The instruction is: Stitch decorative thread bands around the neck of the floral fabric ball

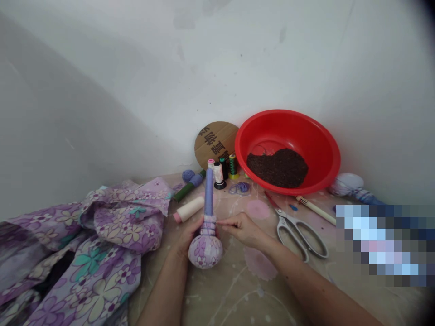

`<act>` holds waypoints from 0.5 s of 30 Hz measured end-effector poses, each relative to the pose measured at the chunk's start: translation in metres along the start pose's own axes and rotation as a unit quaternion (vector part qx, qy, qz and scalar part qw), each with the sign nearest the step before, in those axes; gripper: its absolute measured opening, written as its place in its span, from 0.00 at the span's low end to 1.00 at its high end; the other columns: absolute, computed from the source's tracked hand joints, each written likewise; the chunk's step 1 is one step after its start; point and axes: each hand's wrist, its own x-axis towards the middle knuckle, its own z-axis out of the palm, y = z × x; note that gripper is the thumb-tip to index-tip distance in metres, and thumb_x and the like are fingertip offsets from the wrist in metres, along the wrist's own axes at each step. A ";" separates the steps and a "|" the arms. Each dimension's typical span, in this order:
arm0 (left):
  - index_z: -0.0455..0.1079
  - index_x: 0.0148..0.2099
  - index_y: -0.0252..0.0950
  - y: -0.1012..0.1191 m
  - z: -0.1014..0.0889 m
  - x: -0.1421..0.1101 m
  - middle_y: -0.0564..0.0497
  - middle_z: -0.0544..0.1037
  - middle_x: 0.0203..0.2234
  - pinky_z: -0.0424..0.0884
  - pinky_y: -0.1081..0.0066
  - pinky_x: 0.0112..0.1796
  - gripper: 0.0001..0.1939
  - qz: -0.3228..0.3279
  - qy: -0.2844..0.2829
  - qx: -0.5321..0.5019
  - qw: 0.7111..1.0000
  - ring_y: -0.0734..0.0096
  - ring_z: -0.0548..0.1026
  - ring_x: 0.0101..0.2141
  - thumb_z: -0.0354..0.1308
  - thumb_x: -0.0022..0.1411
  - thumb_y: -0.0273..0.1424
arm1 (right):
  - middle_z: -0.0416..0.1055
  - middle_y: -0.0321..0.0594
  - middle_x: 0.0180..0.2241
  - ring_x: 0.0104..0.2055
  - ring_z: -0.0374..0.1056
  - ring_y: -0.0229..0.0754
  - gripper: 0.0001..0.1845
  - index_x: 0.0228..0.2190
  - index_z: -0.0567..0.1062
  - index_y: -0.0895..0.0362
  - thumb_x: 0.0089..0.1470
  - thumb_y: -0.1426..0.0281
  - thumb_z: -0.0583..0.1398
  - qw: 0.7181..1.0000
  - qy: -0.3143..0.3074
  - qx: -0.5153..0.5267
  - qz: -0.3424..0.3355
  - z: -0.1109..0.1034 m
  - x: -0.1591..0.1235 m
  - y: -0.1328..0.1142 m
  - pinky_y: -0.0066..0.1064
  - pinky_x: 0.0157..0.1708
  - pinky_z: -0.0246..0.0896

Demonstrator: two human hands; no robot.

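The stuffed floral fabric bundle [205, 251] stands upright between the hands, its thread-bound neck [208, 225] clasped by the curled left hand [189, 233], with the right hand [242, 229] extended, fingertips touching the binding.

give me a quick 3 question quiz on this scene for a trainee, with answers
1. What is the left hand holding: a) a spool, b) the cloth bundle, c) a comb?
2. True or false: the scissors lie to the right of the right hand.
3. Fill the gap: the dark crumbly heap sits in a red ____.

Key: 1 b; 2 true; 3 basin
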 end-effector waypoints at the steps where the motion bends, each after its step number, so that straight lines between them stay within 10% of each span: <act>1: 0.69 0.38 0.33 0.000 0.000 0.000 0.49 0.77 0.20 0.73 0.65 0.38 0.07 0.001 -0.003 -0.002 1.000 0.61 0.79 0.33 0.51 0.61 0.28 | 0.78 0.34 0.39 0.37 0.74 0.45 0.16 0.42 0.78 0.51 0.53 0.62 0.58 1.000 0.001 0.005 0.003 0.000 0.000 0.000 0.36 0.39 0.69; 15: 0.70 0.39 0.31 -0.002 -0.005 0.003 0.47 0.78 0.22 0.73 0.66 0.37 0.09 -0.002 0.000 0.007 1.000 0.59 0.78 0.35 0.52 0.61 0.30 | 0.77 0.31 0.39 0.38 0.74 0.46 0.14 0.41 0.78 0.48 0.52 0.62 0.59 1.000 0.007 -0.009 0.002 -0.003 -0.002 -0.002 0.36 0.38 0.70</act>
